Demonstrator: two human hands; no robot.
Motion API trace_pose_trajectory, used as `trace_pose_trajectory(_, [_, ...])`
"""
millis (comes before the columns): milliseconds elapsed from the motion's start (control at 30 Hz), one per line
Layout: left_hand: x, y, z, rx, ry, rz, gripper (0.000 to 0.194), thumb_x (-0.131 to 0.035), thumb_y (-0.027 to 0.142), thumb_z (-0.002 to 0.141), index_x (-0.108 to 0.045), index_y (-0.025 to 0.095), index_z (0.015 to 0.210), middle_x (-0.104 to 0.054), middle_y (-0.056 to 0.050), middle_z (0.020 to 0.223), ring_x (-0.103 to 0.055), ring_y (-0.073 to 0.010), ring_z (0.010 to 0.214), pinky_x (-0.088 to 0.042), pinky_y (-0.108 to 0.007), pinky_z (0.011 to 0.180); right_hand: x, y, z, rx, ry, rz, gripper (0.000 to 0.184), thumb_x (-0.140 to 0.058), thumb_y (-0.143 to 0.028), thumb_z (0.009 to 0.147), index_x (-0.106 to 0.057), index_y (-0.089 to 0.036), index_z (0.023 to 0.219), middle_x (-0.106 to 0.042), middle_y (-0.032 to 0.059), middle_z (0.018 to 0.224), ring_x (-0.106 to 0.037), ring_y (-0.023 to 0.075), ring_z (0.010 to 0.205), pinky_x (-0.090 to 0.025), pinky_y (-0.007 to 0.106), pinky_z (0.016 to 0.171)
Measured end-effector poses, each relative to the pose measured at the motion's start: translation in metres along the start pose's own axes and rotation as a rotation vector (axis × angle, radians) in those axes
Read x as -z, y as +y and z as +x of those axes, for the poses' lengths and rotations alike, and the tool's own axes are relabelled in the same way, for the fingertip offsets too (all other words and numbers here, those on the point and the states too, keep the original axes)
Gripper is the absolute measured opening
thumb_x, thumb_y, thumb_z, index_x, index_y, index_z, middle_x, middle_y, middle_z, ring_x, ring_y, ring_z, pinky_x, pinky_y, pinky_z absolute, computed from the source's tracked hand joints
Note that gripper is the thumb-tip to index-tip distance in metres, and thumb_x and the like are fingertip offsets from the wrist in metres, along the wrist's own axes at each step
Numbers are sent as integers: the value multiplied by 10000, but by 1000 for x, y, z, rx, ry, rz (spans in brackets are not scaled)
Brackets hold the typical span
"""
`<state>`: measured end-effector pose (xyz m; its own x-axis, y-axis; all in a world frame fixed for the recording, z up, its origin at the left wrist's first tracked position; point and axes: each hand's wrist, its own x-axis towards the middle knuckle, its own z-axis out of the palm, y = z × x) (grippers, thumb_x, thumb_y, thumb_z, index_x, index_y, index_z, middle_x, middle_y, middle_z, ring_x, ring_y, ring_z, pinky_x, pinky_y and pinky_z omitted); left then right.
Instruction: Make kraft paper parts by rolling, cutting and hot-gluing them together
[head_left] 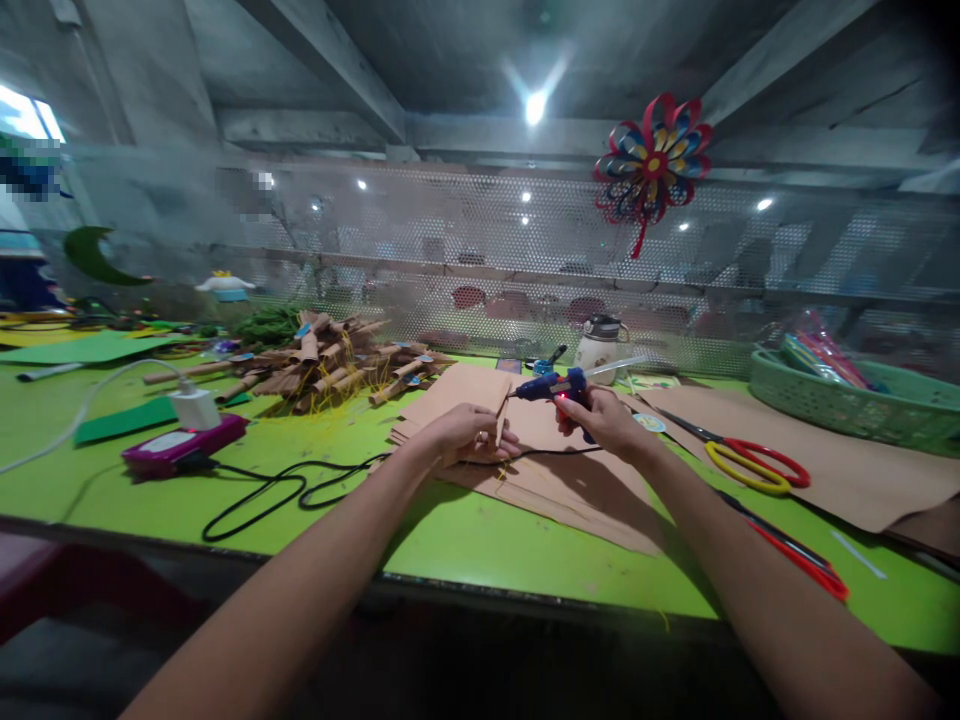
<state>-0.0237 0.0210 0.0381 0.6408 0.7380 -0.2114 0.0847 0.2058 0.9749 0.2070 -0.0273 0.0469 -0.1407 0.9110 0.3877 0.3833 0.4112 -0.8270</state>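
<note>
My right hand [598, 422] is wrapped round a blue glue gun [551, 386] with a red trigger and a small lit red light. A clear glue stick [616, 366] juts from its back end. The nozzle points left and meets, or nearly meets, the upper end of a narrow strip of brown paper [502, 420]. That strip is pinched upright in the fingers of my left hand [469, 432]. Beneath both hands lies a stack of brown paper sheets [577, 490]. The gun's black cord [547, 452] passes under my left hand.
On the left are rolled brown paper pieces [337, 365] with yellow string and a purple power strip [184, 445]. To the right lie scissors [750, 465], a red-handled cutter [806, 560] and a green basket [855, 400]. A white jug [598, 350] stands behind the gun.
</note>
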Motion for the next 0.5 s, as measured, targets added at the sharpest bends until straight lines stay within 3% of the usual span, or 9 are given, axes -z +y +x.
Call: trace_pose_trajectory(500, [-1, 3, -4, 10, 5, -37, 183, -505, 70, 699, -631, 41, 827, -695, -207, 913, -687, -203, 781, -562, -278, 730, 2, 0, 0, 17, -8, -73, 277, -551, -426, 819, -500, -155, 851, -596, 20, 650, -575, 132, 542, -475, 269, 532])
